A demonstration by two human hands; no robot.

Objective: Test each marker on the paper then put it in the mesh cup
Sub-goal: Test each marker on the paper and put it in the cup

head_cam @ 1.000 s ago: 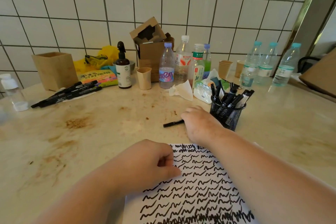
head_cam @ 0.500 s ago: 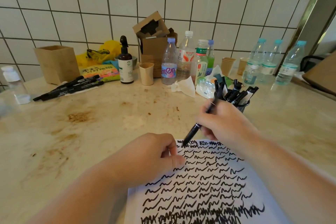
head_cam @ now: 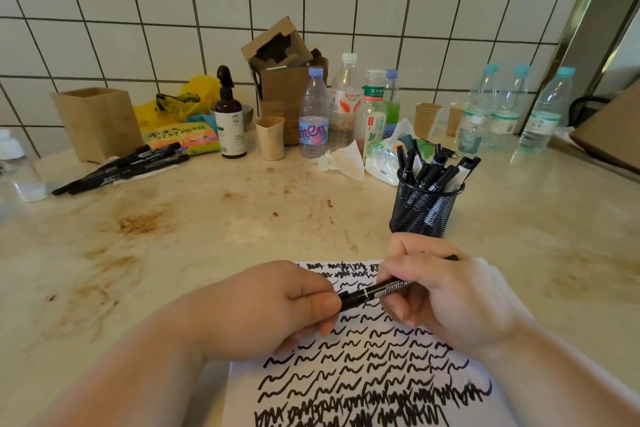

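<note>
Two hands grip one marker [head_cam: 384, 291] | left hand [head_cam: 277, 305] pinches lower-left end | right hand [head_cam: 446, 291] wraps barrel | axis near-horizontal, rising rightward above paper [head_cam: 346, 374]

Black ink, white sheet

My white paper [head_cam: 363, 381] carried black squiggle rows; I held a black marker [head_cam: 377, 293]; far right stood the black mesh cup [head_cam: 424, 208].

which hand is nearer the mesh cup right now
Right. The right hand sits just in front of the mesh cup, gripping the marker. The left hand pinches the marker's other end, farther left over the paper.
</note>
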